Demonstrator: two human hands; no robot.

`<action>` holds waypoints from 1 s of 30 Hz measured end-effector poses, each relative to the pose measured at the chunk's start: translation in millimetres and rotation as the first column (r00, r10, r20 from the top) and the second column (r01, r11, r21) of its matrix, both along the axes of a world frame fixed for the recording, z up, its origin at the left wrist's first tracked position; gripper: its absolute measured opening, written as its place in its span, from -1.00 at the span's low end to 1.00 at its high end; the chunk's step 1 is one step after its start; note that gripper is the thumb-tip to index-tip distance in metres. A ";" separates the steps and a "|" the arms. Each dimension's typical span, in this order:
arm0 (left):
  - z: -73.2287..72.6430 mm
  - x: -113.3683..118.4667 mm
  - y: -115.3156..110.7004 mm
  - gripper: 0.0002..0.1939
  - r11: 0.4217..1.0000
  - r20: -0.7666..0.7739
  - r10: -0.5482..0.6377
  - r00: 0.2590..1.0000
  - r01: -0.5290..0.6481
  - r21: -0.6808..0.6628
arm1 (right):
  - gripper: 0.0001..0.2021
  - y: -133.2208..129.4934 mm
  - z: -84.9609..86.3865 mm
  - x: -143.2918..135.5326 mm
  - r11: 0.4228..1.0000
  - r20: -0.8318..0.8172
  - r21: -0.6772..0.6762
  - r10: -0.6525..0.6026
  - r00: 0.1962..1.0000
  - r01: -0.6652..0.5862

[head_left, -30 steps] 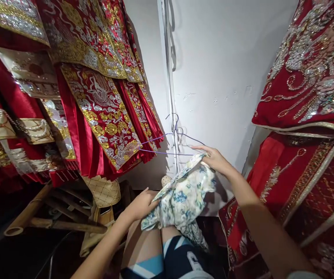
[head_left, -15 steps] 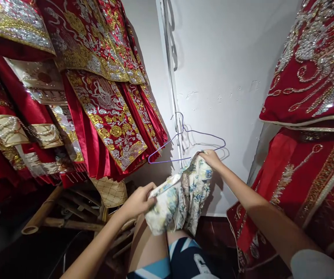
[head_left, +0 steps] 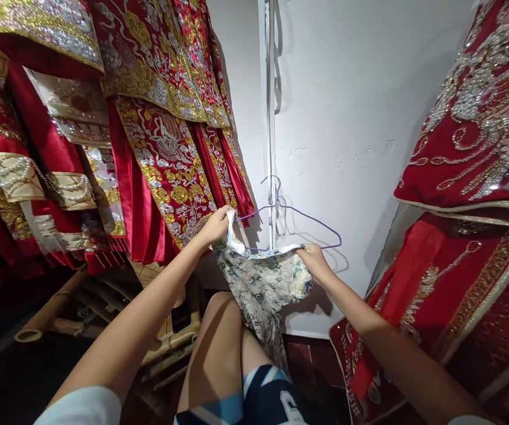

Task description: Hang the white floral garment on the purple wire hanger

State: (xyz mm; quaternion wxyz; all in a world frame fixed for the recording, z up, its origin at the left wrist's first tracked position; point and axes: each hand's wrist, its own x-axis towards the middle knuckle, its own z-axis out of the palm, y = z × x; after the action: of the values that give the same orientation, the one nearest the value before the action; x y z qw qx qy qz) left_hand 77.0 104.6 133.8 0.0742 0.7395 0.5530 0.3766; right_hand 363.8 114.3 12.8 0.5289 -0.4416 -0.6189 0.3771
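A white floral garment (head_left: 265, 280) hangs stretched between my two hands. My left hand (head_left: 219, 227) is closed on its upper left edge, at the left end of a purple wire hanger (head_left: 311, 219). Closed on the upper right edge is my right hand (head_left: 316, 261), just below the hanger's lower bar. The hanger's hook is up at a metal rail on the wall, and its left tip is covered by the garment and my left hand. The hanger's right end is bare.
Red embroidered costumes (head_left: 166, 141) with gold and silver hang at the left. More red beaded garments (head_left: 470, 141) hang at the right. A bamboo frame (head_left: 62, 295) stands low at the left. The metal rail (head_left: 268, 118) runs up the white wall (head_left: 347, 88).
My left hand has risen with the garment's edge to the hanger's left end. My right hand is slightly lower. The garment is spread wider across the hanger.
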 end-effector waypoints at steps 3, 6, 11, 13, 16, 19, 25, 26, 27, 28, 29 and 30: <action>-0.3 19.3 5.9 -0.74 0.978 -0.146 0.209 0.967 -0.205 0.043 | -0.85 -7.3 -1.6 -10.7 1.000 0.002 0.014 0.009 1.000 -0.009; -6.4 34.2 2.5 -0.74 0.960 -0.291 0.280 0.915 -0.273 0.066 | -0.88 -13.0 0.1 -12.4 0.998 0.036 0.051 0.018 0.999 -0.019; -19.7 27.1 -2.5 -0.72 0.944 -0.355 0.328 0.876 -0.284 0.171 | -0.53 -21.9 10.6 23.0 0.985 0.010 0.158 -0.074 0.997 0.071; -24.0 18.4 -2.4 -0.69 0.943 -0.385 0.329 0.862 -0.278 0.183 | -0.27 -16.4 19.6 46.2 0.962 -0.023 0.173 -0.212 0.977 0.213; -27.4 12.1 -2.2 -0.66 0.950 -0.388 0.307 0.869 -0.254 0.184 | -0.22 6.2 36.0 71.2 0.942 0.051 0.167 -0.302 0.952 0.290; -27.5 12.4 -3.4 -0.63 0.956 -0.352 0.287 0.891 -0.241 0.171 | -0.53 29.5 51.0 78.4 0.971 0.165 0.057 -0.238 0.957 0.232; -17.1 -1.5 3.9 -0.79 0.931 -0.134 0.355 0.925 -0.337 0.140 | -0.74 19.4 78.5 102.3 0.962 0.125 -0.257 0.131 0.983 -0.096; -14.2 -4.3 8.0 -0.84 0.919 -0.049 0.381 0.923 -0.373 0.124 | -0.73 13.9 83.3 108.2 0.928 0.089 -0.337 0.196 0.977 -0.156; -11.5 -6.0 12.5 -0.82 0.912 0.040 0.396 0.917 -0.398 0.096 | -0.72 9.1 87.4 112.4 0.899 0.034 -0.389 0.232 0.972 -0.201; -9.2 -6.1 16.7 -0.77 0.917 0.117 0.387 0.915 -0.395 0.055 | -0.71 5.6 90.3 113.9 0.883 -0.030 -0.408 0.240 0.970 -0.232; -7.5 -4.5 20.1 -0.77 0.935 0.172 0.347 0.922 -0.354 0.010 | -0.70 3.4 91.3 112.0 0.889 -0.091 -0.390 0.220 0.971 -0.238; -6.3 -1.1 22.2 -0.80 0.960 0.202 0.278 0.939 -0.278 -0.026 | -0.69 2.6 90.2 107.1 0.921 -0.135 -0.332 0.167 0.977 -0.203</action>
State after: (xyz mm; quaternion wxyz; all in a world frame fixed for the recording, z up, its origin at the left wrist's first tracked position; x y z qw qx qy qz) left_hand 75.8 126.7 127.5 0.0755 0.6116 0.6407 0.4580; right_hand 470.8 117.0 103.0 0.4372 -0.4464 -0.5542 0.5500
